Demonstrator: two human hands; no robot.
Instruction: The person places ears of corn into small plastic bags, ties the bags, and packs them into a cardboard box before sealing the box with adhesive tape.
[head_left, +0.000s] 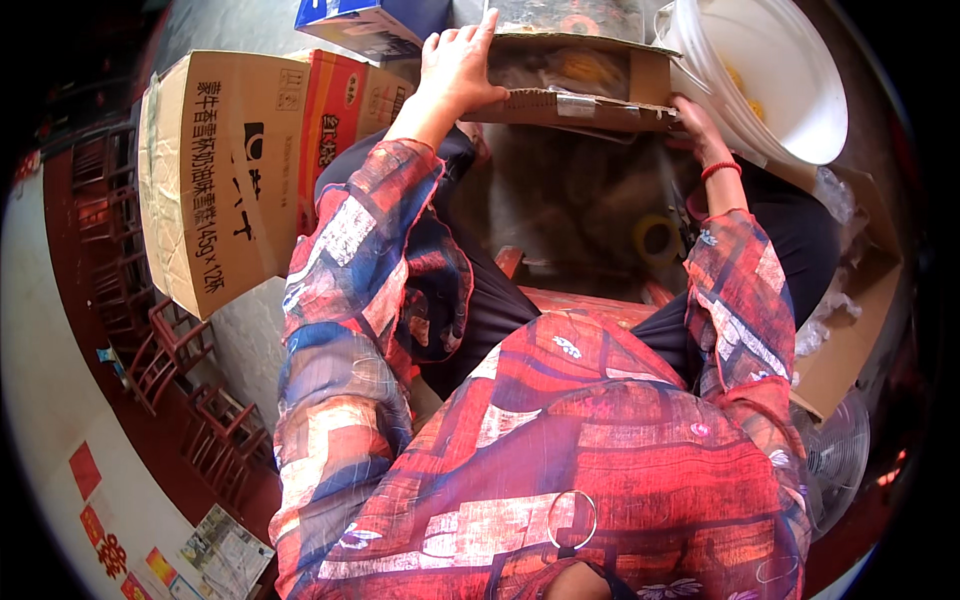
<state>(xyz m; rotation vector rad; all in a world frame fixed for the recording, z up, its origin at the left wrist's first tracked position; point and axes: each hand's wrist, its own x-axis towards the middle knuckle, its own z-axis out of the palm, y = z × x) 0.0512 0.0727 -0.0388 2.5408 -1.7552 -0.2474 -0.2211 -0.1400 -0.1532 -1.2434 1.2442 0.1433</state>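
A shallow open cardboard box (590, 112) lies between my hands, in front of my knees. Inside it, clear plastic wraps something yellow (585, 68). My left hand (455, 75) grips the box's left end, thumb along the near edge and index finger pointing away from me. At the right end, my right hand (700, 128) holds the near corner, its fingers partly hidden by the box.
A white bucket (810, 100) with yellow pieces inside stands at the far right. Large cardboard cartons (225, 180) and a blue box (375, 25) stand on the left. A tape roll (656, 240) lies between my legs. Flattened cardboard (850, 340) is at the right; wooden chairs (180, 335) line the left.
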